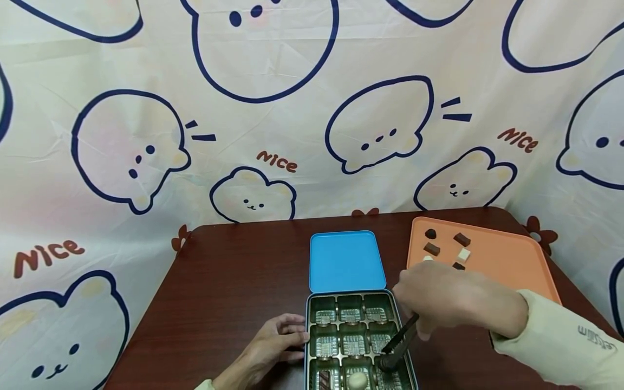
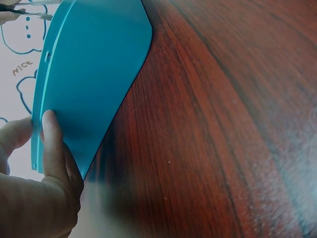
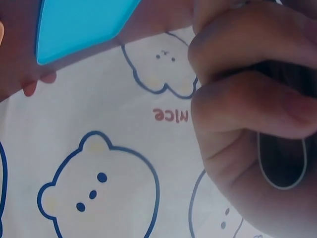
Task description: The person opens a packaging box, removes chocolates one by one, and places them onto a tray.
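Tongs (image 1: 401, 334) gripped in right hand (image 1: 434, 292), relaxed left hand (image 1: 275, 342) touching tin edge (image 1: 309, 374), table (image 1: 234, 276) leftward

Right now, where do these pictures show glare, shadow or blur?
Left wrist: pale glare on the table at lower right, dark shadow beside the blue tin; right wrist: the right hand looks shaded and soft; head: bright glints in the metallic insert.
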The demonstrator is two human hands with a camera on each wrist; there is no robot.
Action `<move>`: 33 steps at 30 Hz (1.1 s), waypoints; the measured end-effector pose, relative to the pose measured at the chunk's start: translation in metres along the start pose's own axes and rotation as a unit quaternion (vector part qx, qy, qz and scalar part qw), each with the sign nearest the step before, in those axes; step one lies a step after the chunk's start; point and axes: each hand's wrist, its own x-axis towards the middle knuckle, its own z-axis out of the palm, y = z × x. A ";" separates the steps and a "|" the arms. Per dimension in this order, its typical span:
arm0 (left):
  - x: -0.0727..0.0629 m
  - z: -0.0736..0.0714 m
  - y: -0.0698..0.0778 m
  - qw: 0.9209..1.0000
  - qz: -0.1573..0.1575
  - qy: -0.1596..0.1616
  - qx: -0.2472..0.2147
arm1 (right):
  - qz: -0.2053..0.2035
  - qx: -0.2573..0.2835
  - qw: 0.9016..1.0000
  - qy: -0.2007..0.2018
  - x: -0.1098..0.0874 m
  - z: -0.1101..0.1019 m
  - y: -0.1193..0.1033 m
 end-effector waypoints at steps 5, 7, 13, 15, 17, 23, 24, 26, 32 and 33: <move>0.000 0.000 0.000 1.000 0.000 -0.001 0.000 | 0.004 0.033 0.999 0.016 -0.004 -0.009 0.010; 0.000 0.000 0.001 1.000 -0.001 -0.001 0.001 | 0.014 0.056 0.998 0.015 -0.006 -0.013 0.016; 0.000 0.000 0.002 1.000 0.000 -0.001 0.003 | 0.042 0.111 0.993 0.001 -0.007 -0.023 0.040; 0.000 0.000 0.002 1.000 0.001 -0.001 0.003 | 0.046 0.112 0.993 -0.002 -0.006 -0.025 0.050; 0.000 0.000 0.002 1.000 0.002 -0.002 0.003 | 0.050 0.117 0.992 -0.009 -0.005 -0.025 0.061; -0.001 -0.001 0.002 1.000 -0.002 -0.001 0.004 | 0.068 0.143 0.987 -0.035 -0.003 -0.023 0.098; -0.001 -0.001 0.002 1.000 -0.002 0.000 0.004 | 0.071 0.148 0.986 -0.039 -0.003 -0.022 0.104; -0.001 0.000 0.002 1.000 -0.002 -0.001 0.004 | 0.079 0.150 0.984 -0.048 -0.003 -0.020 0.115; -0.001 0.000 0.002 1.000 0.000 -0.002 0.004 | 0.089 0.173 0.979 -0.062 -0.004 -0.011 0.146; -0.002 0.000 0.002 1.000 0.000 -0.002 0.003 | 0.090 0.178 0.978 -0.062 -0.005 -0.009 0.152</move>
